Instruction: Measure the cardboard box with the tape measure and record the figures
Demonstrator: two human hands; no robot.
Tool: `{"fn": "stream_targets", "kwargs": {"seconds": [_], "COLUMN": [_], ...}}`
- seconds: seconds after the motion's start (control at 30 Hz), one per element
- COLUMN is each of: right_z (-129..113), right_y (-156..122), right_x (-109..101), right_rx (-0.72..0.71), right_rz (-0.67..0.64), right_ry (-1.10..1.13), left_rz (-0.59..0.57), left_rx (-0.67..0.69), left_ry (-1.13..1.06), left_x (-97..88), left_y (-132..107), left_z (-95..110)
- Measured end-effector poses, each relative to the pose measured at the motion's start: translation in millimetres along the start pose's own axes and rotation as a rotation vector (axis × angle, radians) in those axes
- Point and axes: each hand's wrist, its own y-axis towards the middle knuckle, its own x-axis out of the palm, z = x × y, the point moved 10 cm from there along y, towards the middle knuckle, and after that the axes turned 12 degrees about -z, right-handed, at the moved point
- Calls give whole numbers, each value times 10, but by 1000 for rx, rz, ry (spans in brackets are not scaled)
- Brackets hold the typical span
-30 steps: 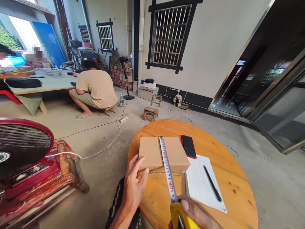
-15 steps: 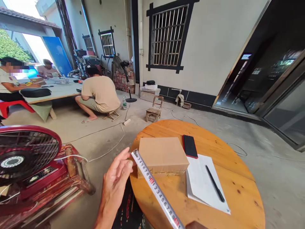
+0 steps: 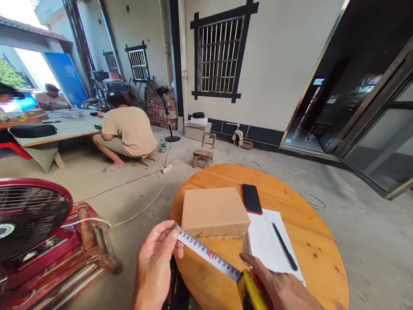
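Observation:
My left hand (image 3: 158,258) pinches the end of a tape measure's silver blade between thumb and fingers, just left of a brown cardboard box (image 3: 215,211). The blade slants down to the right, across the front of the box, to the yellow and black case of the tape measure (image 3: 253,292). Around that case is my right hand (image 3: 280,284), partly cut off by the lower edge. A white stack of paper (image 3: 263,228) with a black pen (image 3: 284,246) on it lies right of the box. Behind the paper rests a dark phone (image 3: 252,199) with a red edge.
All this stands on a round wooden table (image 3: 319,228). At left, a red fan (image 3: 32,224) sits on a worn wooden stool (image 3: 93,245). Farther off, a person (image 3: 129,129) squats by a long table, with others beyond. A small wooden chair (image 3: 204,153) and cables lie beyond the table.
My left hand has closed on the blade's end and moved lower. My right hand and the tape case have come into view, and less blade is drawn out. The view has shifted slightly right.

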Motion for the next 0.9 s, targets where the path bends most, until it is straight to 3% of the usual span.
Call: {"fn": "stream_targets", "kwargs": {"seconds": [0.13,0.27,0.33,0.43,0.53,0.6,0.67,0.73,0.8,0.9], "right_z": [-663,-1178,-1262,-1207,-1147,-1134,-1027,-709,-185,664], "right_y": [195,472,688,1107,1350,1294,1108,887,664,332], "right_x": [-163,-362,-477,-577,-597,-679,-889,-1148,-1326,-1362], "right_rx": [-50,-252,-358,-389,-399,-463,-491,-387,-166,117], "right_rz": [33,132,170,132,64,81,169,268,317,333], "right_ry": [-235,-531,-590,-615,-615,-564,-468,-372,-314,-306], "left_rz": [-112,-173,-105,-19,-78,-131,-145,-136,-143,-82], "left_rx": [35,205,302,366,356,349,353,350,322,325], "left_ry": [152,519,683,833,899,920,920,900,894,943], "left_x": [227,216,123,43,100,135,118,72,54,93], "left_y": [-77,-88,-97,-80,5,75,162,277,393,402], "left_z": [-32,70,107,21,-198,-321,-376,-384,-375,-221]}}
